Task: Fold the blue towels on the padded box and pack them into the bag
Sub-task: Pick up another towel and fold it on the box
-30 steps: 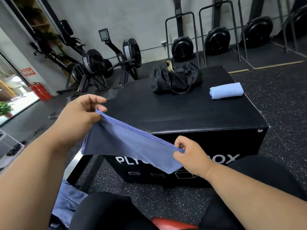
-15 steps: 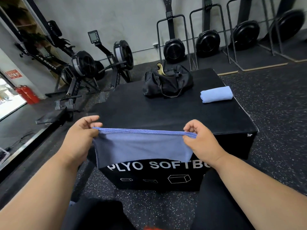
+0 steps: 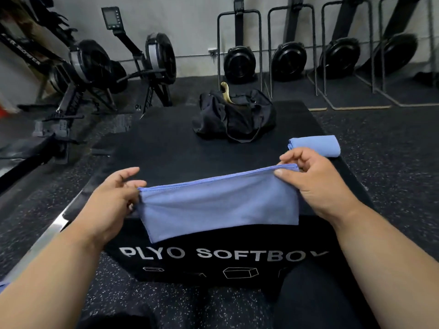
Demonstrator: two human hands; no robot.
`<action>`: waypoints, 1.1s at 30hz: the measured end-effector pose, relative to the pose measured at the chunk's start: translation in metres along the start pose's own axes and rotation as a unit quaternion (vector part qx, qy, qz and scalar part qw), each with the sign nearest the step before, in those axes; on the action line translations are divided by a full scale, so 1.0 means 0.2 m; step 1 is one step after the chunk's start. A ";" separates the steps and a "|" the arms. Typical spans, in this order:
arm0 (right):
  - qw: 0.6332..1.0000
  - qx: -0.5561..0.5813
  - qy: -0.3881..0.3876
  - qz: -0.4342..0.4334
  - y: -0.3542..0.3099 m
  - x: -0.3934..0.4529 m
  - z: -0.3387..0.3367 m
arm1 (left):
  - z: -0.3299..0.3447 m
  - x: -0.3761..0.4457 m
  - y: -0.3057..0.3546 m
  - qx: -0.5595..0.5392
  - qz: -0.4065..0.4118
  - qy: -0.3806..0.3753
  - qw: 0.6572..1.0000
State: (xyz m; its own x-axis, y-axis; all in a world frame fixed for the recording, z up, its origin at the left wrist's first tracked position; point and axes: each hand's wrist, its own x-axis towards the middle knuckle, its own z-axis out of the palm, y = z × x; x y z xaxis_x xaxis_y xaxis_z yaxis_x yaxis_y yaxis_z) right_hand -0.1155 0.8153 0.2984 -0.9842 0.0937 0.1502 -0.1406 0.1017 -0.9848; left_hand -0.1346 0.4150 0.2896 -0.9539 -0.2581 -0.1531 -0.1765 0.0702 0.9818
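Your left hand (image 3: 111, 200) and right hand (image 3: 316, 179), each pinching a top corner, have carried the blue towel (image 3: 218, 205) forward over the padded box (image 3: 190, 148) edge, so you can lay it flat for folding.

Single head view, facing forward and down, close over padded box (image 3: 166, 148)

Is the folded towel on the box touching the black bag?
Apart. The head view shows bare black box top between the folded towel and the black bag.
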 end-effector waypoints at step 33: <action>0.830 -0.533 -0.159 0.050 0.62 0.51 0.37 | 0.30 0.30 -0.48 0.559 0.072 0.000 0.826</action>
State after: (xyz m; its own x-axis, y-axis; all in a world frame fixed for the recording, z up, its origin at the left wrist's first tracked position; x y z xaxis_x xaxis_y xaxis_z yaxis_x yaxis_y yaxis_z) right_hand -0.2412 0.7633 0.1842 -0.9877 -0.0941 -0.1245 -0.0483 0.9430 -0.3293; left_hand -0.1892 0.4513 0.1792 -0.9845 -0.1700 -0.0428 -0.1752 0.9461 0.2724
